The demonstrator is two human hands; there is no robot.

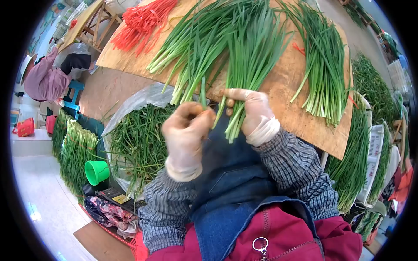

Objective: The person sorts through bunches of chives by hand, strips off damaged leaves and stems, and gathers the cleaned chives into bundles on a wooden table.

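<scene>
Both hands wear thin pale gloves. My left hand, closed in a pinch with thumb and forefinger together, grips a green garlic chive blade near the front edge of the wooden board. Wrapped in my right hand is a bunch of garlic chives; its pale stem ends stick out below the fingers and its leaves lie back over the board. Left of that bunch spreads a loose pile of garlic chives. Another bunch of chives, with a red tie by it, rests at the board's right.
Red plastic ties lie at the board's back left. Below left is a clear-lined container of loose green leaves. Bundled chives and a green bucket stand farther left. A person sits bent over near a blue stool.
</scene>
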